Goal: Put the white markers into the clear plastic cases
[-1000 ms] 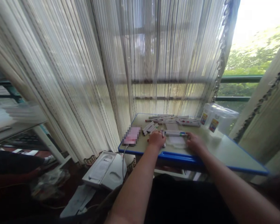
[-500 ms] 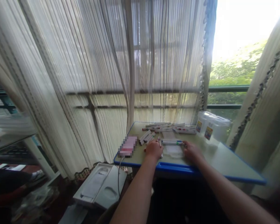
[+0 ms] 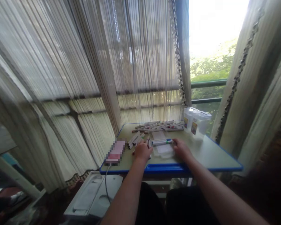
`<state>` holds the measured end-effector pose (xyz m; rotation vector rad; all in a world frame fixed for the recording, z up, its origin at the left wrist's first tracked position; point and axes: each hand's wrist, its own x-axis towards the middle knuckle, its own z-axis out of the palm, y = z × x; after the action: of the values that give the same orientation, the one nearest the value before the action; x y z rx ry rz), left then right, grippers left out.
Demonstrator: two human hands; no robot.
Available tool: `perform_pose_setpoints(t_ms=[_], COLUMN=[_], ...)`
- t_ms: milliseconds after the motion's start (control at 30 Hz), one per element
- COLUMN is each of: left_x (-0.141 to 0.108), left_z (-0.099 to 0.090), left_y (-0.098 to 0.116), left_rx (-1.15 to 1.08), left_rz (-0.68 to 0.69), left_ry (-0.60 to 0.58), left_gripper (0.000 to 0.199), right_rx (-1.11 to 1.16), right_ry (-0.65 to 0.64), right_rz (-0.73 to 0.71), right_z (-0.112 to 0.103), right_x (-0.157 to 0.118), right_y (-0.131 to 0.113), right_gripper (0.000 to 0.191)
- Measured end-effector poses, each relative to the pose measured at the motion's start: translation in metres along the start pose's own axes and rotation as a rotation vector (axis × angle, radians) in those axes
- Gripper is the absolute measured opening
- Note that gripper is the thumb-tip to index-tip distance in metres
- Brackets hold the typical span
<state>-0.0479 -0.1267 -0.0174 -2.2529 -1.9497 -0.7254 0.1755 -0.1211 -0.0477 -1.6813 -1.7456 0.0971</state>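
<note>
My left hand is closed around a white marker near the front of the table, with loose markers just beyond it. My right hand pinches the capped ends of white markers with blue and green caps. These lie across a clear plastic sleeve between my two hands. To the left of centre rests a small group of white markers. A larger pile of white markers is spread along the table's back edge. The fingertips of both hands are partly hidden.
Two clear plastic boxes with labels stand at the table's back right. A pixelated phone with a cable lies on the left edge. The table has a blue rim. An open white box sits below on the left; curtains hang behind.
The view has swung to the right, so the table appears further left. Both hands stay at about the same spots on the table, still at the markers.
</note>
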Motion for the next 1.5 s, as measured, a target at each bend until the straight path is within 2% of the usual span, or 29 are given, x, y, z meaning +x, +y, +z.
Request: perform_pose_setpoints(t_ms=[133,367,500,633,833,1000,1167,1367,1500], left_x=[0.003,0.005,0.005,0.003,0.005,0.012,0.014,0.013,0.014], left_z=[0.000,0.001,0.000,-0.003,0.001,0.010,0.010,0.009,0.009], left_y=[-0.002,-0.006,-0.007,-0.007,-0.003,0.000,0.000,-0.003,-0.001], left_rx=[-0.026,-0.161,-0.232,-0.190,-0.147,-0.191,-0.197,-0.194,-0.181], left_rz=[-0.006,-0.048,-0.022,0.015,0.028,0.124,0.200,0.325,0.368], left_ry=[-0.008,0.075,0.121,0.152,0.116,0.134,0.161,0.106,0.120], left_gripper=[0.015,0.015,0.013,0.014,0.024,0.024,0.030,0.042,0.043], right_rx=[0.038,0.057,0.056,0.083,0.140,0.173,0.184,0.208,0.220], right_ry=[0.014,0.015,0.023,0.015,0.019,0.038,0.036,0.028,0.058], right_rz=[0.010,-0.007,-0.036,-0.021,0.041,0.044,0.054,0.051,0.035], right_z=[0.001,0.004,0.006,0.008,0.007,0.008,0.010,0.011,0.008], right_x=[0.001,-0.002,-0.005,-0.006,-0.002,0.000,-0.003,-0.003,-0.003], right_y=[0.001,0.003,0.005,0.004,0.004,0.005,0.005,0.006,0.004], right_gripper=[0.045,0.047,0.048,0.048,0.043,0.041,0.042,0.046,0.049])
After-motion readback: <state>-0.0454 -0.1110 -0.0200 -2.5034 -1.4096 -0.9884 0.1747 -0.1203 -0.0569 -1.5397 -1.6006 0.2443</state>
